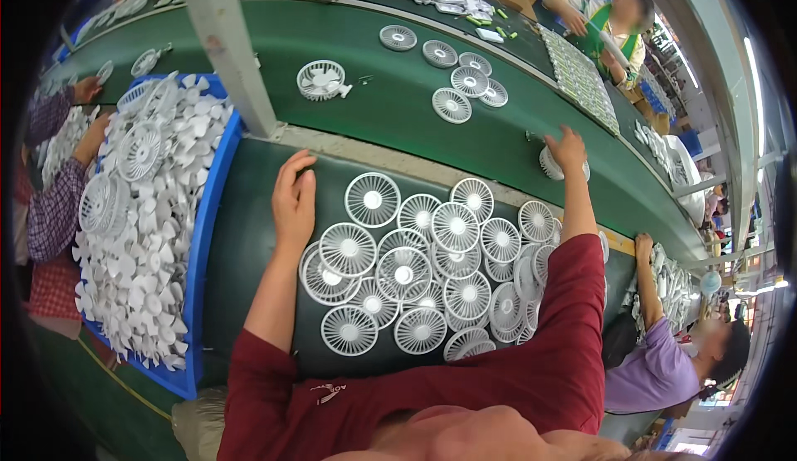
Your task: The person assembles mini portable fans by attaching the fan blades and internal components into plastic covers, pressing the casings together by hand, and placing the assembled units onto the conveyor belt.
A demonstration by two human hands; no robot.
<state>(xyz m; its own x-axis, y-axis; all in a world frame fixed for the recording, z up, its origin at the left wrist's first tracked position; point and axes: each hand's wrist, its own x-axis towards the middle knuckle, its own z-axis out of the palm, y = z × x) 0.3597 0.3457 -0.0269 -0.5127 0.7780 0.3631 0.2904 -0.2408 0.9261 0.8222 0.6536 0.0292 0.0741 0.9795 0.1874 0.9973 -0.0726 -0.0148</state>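
Note:
My left hand (pixel 295 201) is empty, its fingers loosely bent and apart, above the near edge strip beside the green belt. My right hand (pixel 568 150) reaches over the belt, fingers apart, above a white round fan housing (pixel 550 164) that it partly covers; whether it touches the housing is hidden. Between my arms, many white slotted fan grilles (pixel 403 274) lie spread and overlapping on the dark green worktop (pixel 249 237). Another fan housing (pixel 320 80) with a small part attached rests on the belt ahead.
A blue bin (pixel 203 270) heaped with white fan blades (pixel 149 262) stands left. Several grilles (pixel 470 80) lie on the green belt (pixel 382 116). A grey metal post (pixel 228 50) rises ahead of the bin. Co-workers sit left, right (pixel 660 361) and across the belt (pixel 614 33).

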